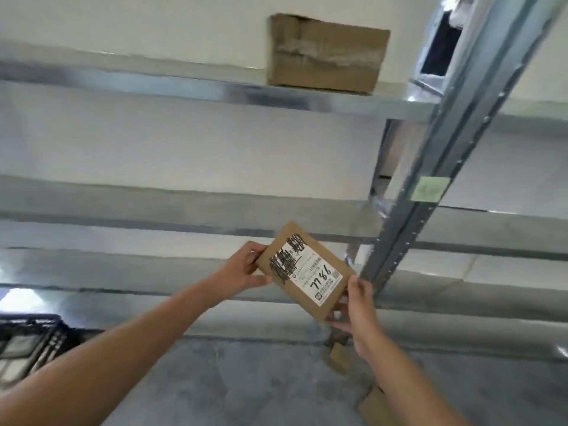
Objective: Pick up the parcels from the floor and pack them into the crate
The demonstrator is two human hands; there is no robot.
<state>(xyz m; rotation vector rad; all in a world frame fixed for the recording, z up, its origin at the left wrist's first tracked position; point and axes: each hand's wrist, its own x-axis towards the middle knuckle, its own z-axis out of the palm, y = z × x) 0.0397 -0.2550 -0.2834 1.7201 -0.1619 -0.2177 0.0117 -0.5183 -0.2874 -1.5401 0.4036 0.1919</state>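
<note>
All I get of the person on my feed is two arms. The left forearm point(129, 348) is bare along its whole visible length, and the right forearm point(408, 379) is the same. The left hand point(242, 269) and the right hand point(358, 305) are bare as well, wrists and fingers uncovered.

Your crate point(29, 342) runs off the left edge; the print on your parcel point(305, 270) is unreadably small, and the box point(325, 53) on the shelf point(184, 87) is blurred
</note>
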